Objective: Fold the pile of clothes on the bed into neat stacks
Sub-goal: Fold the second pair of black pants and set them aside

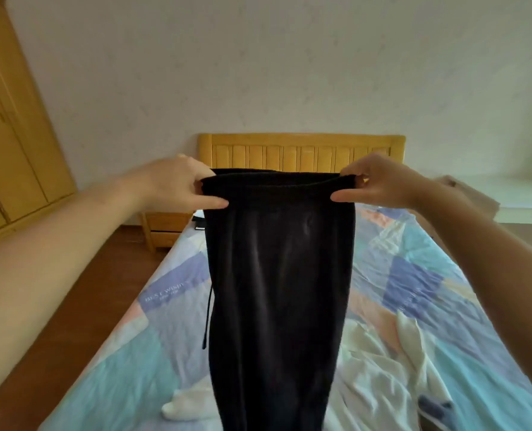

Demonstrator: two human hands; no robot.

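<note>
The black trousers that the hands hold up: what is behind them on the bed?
Beside the black trousers a white sock, crumpled white clothes and the patchwork bedsheet show. The trousers cover the middle of the bed, so anything lying there cannot be seen.

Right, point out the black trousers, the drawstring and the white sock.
black trousers point(277, 275): head view, middle of the hanging fabric.
drawstring point(208, 318): head view, cord dangling off the trousers' left edge.
white sock point(185, 405): head view, middle of the sock on the bed.
</note>
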